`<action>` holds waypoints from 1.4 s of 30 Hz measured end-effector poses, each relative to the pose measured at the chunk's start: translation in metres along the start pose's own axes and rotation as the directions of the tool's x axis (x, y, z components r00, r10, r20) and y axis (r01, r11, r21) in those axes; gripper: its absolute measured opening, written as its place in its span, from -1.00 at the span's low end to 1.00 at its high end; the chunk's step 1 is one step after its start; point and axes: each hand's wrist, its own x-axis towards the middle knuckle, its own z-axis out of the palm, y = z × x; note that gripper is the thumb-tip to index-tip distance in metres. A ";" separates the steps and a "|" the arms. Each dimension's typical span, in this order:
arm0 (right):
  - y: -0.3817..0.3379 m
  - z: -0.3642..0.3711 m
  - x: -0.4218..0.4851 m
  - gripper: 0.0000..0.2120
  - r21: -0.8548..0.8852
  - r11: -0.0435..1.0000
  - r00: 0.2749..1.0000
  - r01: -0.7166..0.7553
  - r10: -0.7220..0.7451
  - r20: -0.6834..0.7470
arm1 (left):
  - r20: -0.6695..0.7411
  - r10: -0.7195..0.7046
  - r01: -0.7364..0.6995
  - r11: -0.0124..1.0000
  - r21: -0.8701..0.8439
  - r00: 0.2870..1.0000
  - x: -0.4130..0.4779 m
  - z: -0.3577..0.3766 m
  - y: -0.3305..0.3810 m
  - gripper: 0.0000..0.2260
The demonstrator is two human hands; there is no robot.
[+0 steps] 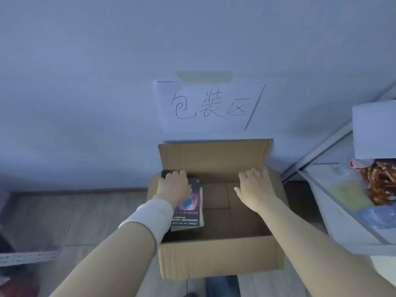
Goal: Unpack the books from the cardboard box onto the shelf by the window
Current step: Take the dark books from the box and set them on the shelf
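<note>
An open cardboard box stands on the floor against the wall, its back flap up. Inside, at the left, lies a dark book with a colourful cover and a band of printed text, on top of at least one more book. My left hand, a white band on its wrist, is curled over the far end of that book. My right hand hovers over the bare right half of the box, fingers spread, holding nothing. The box bottom shows there.
A handwritten paper sign is taped to the wall above the box. A grey metal rack at the right holds snack packets and a white box. Wood-look floor lies to the left.
</note>
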 end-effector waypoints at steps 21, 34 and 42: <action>-0.120 0.211 0.193 -0.44 0.806 0.411 0.857 -0.426 -0.101 0.505 | 0.303 -0.543 0.619 0.638 -0.458 0.783 0.102 0.245 -0.055 -0.35; -0.125 0.244 0.213 -0.61 0.822 0.015 0.818 -0.569 -0.095 0.568 | 0.484 -0.439 0.648 0.407 -0.644 0.757 0.127 0.244 -0.081 -0.48; -0.127 0.244 0.213 -0.67 0.825 -0.020 0.822 -0.565 -0.110 0.559 | 0.594 -0.370 0.699 0.338 -0.630 0.714 0.140 0.246 -0.089 -0.44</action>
